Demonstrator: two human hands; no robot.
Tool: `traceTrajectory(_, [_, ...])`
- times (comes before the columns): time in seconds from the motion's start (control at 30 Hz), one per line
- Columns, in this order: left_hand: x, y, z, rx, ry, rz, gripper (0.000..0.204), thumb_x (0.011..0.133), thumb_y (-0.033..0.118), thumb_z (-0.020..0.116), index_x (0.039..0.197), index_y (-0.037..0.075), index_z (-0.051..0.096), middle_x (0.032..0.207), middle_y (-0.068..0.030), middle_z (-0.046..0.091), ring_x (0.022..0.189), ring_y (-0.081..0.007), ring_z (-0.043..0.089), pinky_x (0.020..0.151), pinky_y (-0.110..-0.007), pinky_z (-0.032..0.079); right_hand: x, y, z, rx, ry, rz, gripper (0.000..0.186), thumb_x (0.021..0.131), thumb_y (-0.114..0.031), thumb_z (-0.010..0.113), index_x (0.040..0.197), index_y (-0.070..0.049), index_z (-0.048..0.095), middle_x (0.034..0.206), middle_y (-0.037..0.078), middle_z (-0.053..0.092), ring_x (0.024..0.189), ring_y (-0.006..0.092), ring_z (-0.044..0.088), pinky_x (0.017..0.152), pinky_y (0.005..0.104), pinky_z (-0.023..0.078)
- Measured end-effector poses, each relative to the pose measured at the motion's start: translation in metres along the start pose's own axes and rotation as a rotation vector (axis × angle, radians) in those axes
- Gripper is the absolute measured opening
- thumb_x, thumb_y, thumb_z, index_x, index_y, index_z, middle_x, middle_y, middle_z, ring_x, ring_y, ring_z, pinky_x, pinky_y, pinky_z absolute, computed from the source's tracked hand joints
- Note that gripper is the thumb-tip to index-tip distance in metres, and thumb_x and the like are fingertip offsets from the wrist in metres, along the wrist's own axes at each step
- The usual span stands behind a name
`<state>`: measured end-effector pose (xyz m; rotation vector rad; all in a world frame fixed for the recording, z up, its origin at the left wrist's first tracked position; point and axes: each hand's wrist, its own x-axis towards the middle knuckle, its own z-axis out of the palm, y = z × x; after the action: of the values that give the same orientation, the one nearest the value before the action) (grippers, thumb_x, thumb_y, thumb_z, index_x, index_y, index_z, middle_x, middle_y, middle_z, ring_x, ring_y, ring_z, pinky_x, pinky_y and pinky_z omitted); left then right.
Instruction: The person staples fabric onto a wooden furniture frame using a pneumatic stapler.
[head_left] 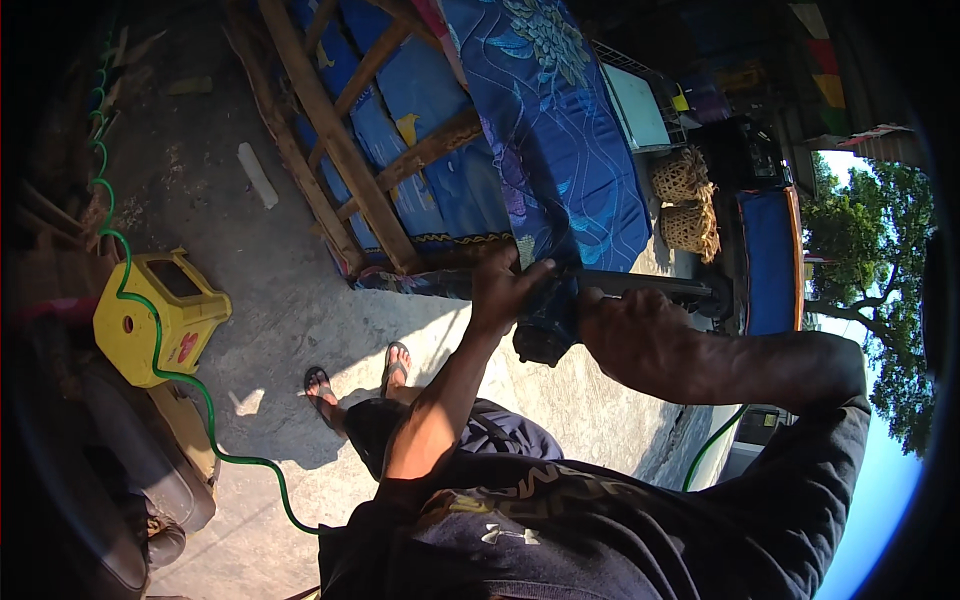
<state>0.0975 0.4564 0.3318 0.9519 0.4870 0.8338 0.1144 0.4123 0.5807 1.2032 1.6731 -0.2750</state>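
Observation:
A piece of furniture with a wooden slat frame [350, 165] stands tilted in front of me. Blue floral fabric [570, 140] covers its right side. At the frame's lower corner, my left hand [497, 290] is closed on the fabric edge, its thumb stretched to the right. My right hand [640, 330] grips a dark staple gun [548, 325], whose head is close beside my left thumb and against the fabric. The tool's long bar runs right, above my right knuckles. Its tip and the exact contact point are hidden.
A green air hose [230, 458] runs past a yellow plastic stool [150, 320] on the left and passes behind my body. Woven baskets [688, 225] and a blue panel [768, 262] stand to the right. My sandalled feet [320, 390] are on the concrete floor [270, 300].

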Motion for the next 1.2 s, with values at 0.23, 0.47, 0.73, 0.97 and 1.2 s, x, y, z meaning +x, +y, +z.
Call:
traceTrajectory(0.23, [0.018, 0.005, -0.015, 0.211, -0.072, -0.013, 0.036, 0.084, 0.030, 0.079, 0.096, -0.002, 0.068, 0.083, -0.0108, 0.071, 0.075, -0.0178, 0.068, 0.071, -0.034, 0.052, 0.003, -0.007, -0.018, 0.134, -0.135, 0.107, 0.025, 0.083, -0.005, 0.063, 0.100, 0.012, 0.058, 0.081, 0.019, 0.065, 0.067, 0.0281, 0.073, 0.048, 0.0355, 0.056])
traceTrajectory(0.47, [0.015, 0.008, -0.017, 0.093, 0.009, 0.084, 0.036, 0.082, 0.031, 0.080, 0.092, -0.002, 0.070, 0.080, -0.0149, 0.072, 0.073, -0.0211, 0.071, 0.069, -0.036, 0.052, 0.017, -0.007, -0.018, 0.005, 0.055, 0.070, 0.021, 0.082, -0.005, 0.063, 0.096, 0.010, 0.060, 0.074, 0.016, 0.063, 0.063, 0.0262, 0.072, 0.047, 0.0353, 0.055])
traceTrajectory(0.73, [0.022, 0.001, -0.012, 0.102, -0.018, 0.060, 0.038, 0.084, 0.035, 0.077, 0.090, -0.002, 0.070, 0.078, -0.0144, 0.071, 0.073, -0.0193, 0.070, 0.067, -0.036, 0.051, 0.024, 0.000, -0.022, 0.036, 0.048, 0.133, 0.012, 0.081, -0.007, 0.064, 0.086, 0.004, 0.061, 0.068, 0.014, 0.066, 0.062, 0.0258, 0.072, 0.046, 0.0362, 0.054])
traceTrajectory(0.97, [0.020, -0.038, -0.012, -0.237, -0.059, 0.028, 0.017, 0.089, 0.014, 0.063, 0.096, 0.000, 0.070, 0.083, -0.0067, 0.071, 0.074, -0.0108, 0.065, 0.068, -0.030, 0.050, 0.024, -0.002, -0.038, -0.168, 0.158, 0.025, 0.016, 0.082, -0.010, 0.063, 0.092, 0.003, 0.060, 0.079, 0.012, 0.064, 0.063, 0.0205, 0.069, 0.048, 0.0344, 0.052])
traceTrajectory(1.2, [0.018, 0.010, -0.016, 0.149, 0.022, 0.065, 0.027, 0.087, 0.023, 0.075, 0.098, 0.000, 0.069, 0.089, -0.0132, 0.073, 0.079, -0.0214, 0.069, 0.074, -0.035, 0.052, -0.021, -0.015, 0.010, -0.439, 0.646, -0.031, 0.015, 0.089, -0.004, 0.061, 0.096, 0.009, 0.061, 0.061, 0.007, 0.052, 0.050, 0.0136, 0.054, 0.040, 0.0291, 0.039])
